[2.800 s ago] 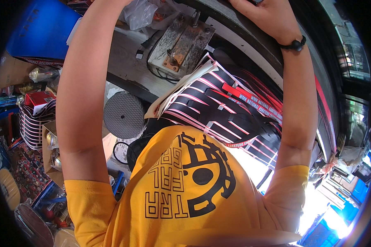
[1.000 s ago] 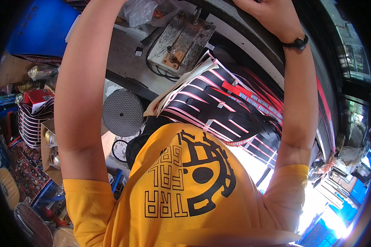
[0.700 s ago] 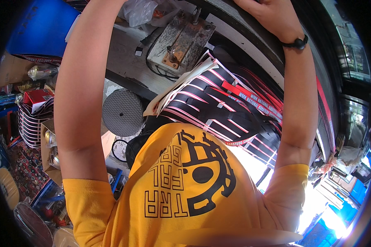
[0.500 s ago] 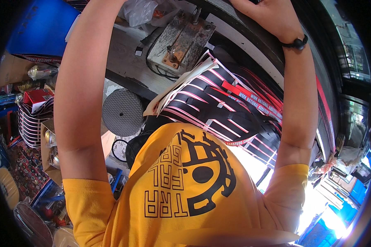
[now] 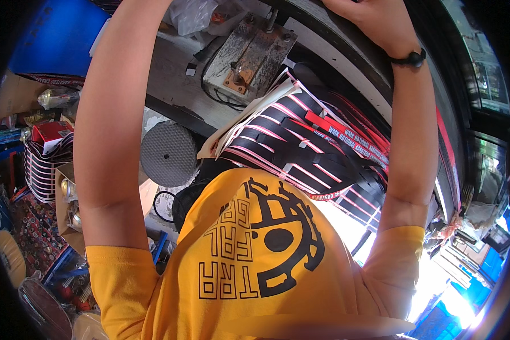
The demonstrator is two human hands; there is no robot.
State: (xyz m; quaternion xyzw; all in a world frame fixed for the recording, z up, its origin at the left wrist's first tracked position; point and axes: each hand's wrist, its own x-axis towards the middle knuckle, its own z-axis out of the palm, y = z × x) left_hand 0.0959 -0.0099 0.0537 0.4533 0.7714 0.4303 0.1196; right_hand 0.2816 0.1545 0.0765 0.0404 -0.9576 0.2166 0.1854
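I count two bare arms (image 5: pixel 116 124) of mine, one right hand (image 5: pixel 379 22) and one black wristband (image 5: pixel 409 59). Also recorded: one scuffed metal box (image 5: pixel 252 59), one grey disc (image 5: pixel 169 156), one large blue container (image 5: pixel 54 42), one small red carton (image 5: pixel 47 132) and at least two clear plastic bags (image 5: pixel 192 17). Striped stacks (image 5: pixel 266 133) number two — one before me, one at far left. Red-edged ribbons (image 5: pixel 345 137) come to at least three — overlap prevents an exact figure.

Black ribbons (image 5: pixel 297 150), striped white and pink; yellow shirt (image 5: pixel 243 249) (black-printed).
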